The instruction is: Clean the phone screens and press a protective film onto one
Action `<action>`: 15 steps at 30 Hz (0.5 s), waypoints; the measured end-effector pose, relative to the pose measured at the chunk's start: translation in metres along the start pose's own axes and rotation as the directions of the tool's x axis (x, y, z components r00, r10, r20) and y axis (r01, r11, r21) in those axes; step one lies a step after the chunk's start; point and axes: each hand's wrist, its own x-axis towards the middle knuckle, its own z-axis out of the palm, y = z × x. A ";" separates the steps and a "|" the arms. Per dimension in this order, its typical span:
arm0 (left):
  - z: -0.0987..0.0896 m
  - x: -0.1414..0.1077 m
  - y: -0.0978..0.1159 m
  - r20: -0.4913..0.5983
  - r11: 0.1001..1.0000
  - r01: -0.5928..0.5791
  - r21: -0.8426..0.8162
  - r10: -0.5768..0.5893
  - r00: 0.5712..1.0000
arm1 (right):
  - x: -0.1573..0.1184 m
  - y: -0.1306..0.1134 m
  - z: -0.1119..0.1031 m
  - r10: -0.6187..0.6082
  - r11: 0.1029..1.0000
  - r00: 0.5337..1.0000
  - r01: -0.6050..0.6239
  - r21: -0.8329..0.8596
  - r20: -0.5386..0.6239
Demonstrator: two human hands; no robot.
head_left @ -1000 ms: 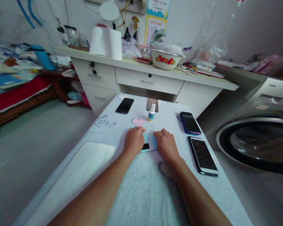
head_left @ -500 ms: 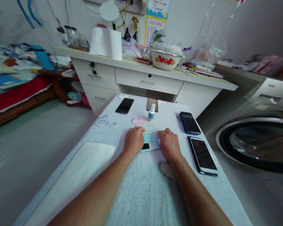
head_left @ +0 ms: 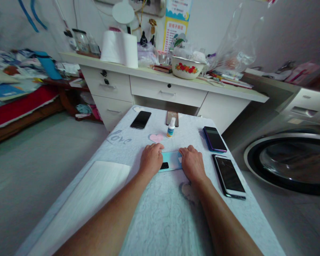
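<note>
A light blue smartphone (head_left: 172, 161) lies sideways on the cloth-covered table (head_left: 160, 209), its back with the dark camera block facing up. My left hand (head_left: 151, 158) grips the left end, next to the camera block, fingers curled over the edge. At the right end my right hand (head_left: 192, 160) is closed on the phone, covering that corner; a small pale patch shows beside its fingers. Just beyond the phone stands a small white spray bottle (head_left: 170, 128) with a blue and yellow label. Behind the bottle lies a brownish clear phone case (head_left: 172, 118).
A black phone (head_left: 141, 120) lies at the far left. Along the right edge lie a dark phone with a purple rim (head_left: 214, 139) and a white-framed phone (head_left: 230, 176). White tissue sheets (head_left: 96, 192) cover the left side. A white desk (head_left: 165, 93) borders the far end; a washing machine (head_left: 293, 142) stands right.
My right hand has shifted very slightly to the right at the phone's end, baring a little more of its back. My left hand and the other things stay put.
</note>
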 end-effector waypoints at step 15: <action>0.001 0.000 -0.002 0.000 1.000 -0.006 0.011 0.006 1.000 | -0.001 -0.001 0.000 0.012 1.000 1.000 -0.012 -0.008 -0.021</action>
